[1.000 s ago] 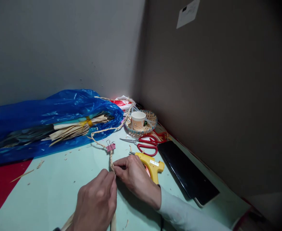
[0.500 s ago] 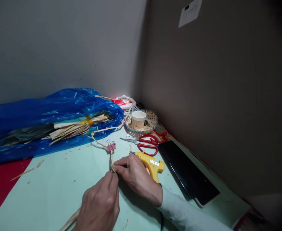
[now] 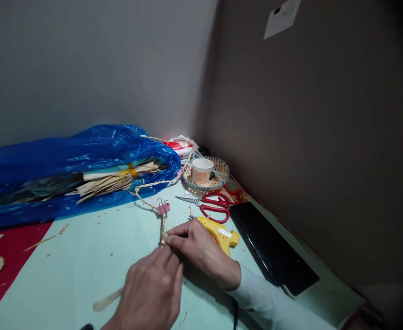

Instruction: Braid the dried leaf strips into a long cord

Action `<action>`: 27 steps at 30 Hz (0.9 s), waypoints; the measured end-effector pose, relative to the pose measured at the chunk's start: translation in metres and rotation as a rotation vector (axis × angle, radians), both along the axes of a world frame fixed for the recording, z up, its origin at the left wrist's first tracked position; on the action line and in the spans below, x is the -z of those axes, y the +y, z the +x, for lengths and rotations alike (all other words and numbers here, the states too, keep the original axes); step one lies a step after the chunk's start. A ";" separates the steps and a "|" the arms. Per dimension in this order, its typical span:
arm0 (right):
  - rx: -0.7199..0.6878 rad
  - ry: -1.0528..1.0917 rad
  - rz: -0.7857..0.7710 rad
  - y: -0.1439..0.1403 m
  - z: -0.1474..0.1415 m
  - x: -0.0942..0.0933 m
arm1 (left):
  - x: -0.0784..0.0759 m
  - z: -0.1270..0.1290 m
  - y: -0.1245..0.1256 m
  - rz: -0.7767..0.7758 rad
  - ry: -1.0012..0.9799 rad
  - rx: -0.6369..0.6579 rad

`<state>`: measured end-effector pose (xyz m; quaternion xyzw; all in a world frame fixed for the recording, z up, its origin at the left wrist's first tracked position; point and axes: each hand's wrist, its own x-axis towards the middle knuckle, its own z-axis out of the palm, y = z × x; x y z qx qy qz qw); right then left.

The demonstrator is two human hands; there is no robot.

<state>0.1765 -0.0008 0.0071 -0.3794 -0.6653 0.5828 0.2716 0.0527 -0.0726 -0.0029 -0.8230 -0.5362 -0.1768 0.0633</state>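
A braided cord of pale dried plant fibre (image 3: 163,225) runs down from a pink binder clip (image 3: 163,208) to my hands. My right hand (image 3: 199,250) pinches the lower end of the braid between thumb and fingers. Just below it, my left hand (image 3: 155,282) is closed at the end of the cord, its back toward me, so its fingertips are mostly hidden. A flat pale fibre strip (image 3: 107,300) sticks out to the left from beneath my left hand. Beyond the clip, thinner twisted cord (image 3: 158,184) leads back toward a woven basket (image 3: 208,188).
A yellow glue gun (image 3: 223,233), red-handled scissors (image 3: 217,206) and a black flat device (image 3: 273,247) lie at the right. The basket holds a paper cup (image 3: 201,172). On the left, a blue plastic bag (image 3: 67,151) bears a tied fibre bundle (image 3: 108,181). Fibre scraps dot the table.
My left hand has turned and shifted slightly right, closer against my right hand. The strip beneath it now shows its loose end. The whole view has shifted slightly.
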 end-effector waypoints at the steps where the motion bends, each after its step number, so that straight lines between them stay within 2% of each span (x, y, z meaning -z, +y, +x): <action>1: 0.005 0.011 -0.011 0.000 0.000 0.000 | -0.006 -0.004 0.002 -0.092 -0.067 -0.047; 4: 0.029 0.035 -0.031 0.000 0.001 0.000 | -0.020 -0.020 0.014 -0.264 -0.246 -0.309; 6: 0.041 0.028 -0.030 -0.001 0.001 0.001 | -0.024 -0.027 0.023 -0.377 -0.427 -0.401; 8: 0.028 0.046 -0.032 -0.002 0.001 0.003 | -0.021 -0.030 0.030 -0.563 -0.720 -0.408; 10: 0.000 0.079 -0.029 -0.002 0.001 0.005 | -0.013 -0.029 0.034 -0.773 -1.032 -0.344; 12: -0.025 0.086 -0.006 -0.002 0.001 0.006 | -0.004 -0.027 0.036 -0.875 -1.209 -0.303; 16: -0.002 -0.112 0.153 -0.005 0.001 0.004 | 0.003 -0.028 0.035 -0.856 -1.258 -0.329; 20: 0.044 -0.346 0.352 -0.014 0.001 -0.001 | -0.002 -0.030 0.034 -0.876 -1.243 -0.365; 27: 0.085 -0.613 0.541 -0.021 0.003 0.000 | -0.006 -0.032 0.037 -0.861 -1.118 -0.388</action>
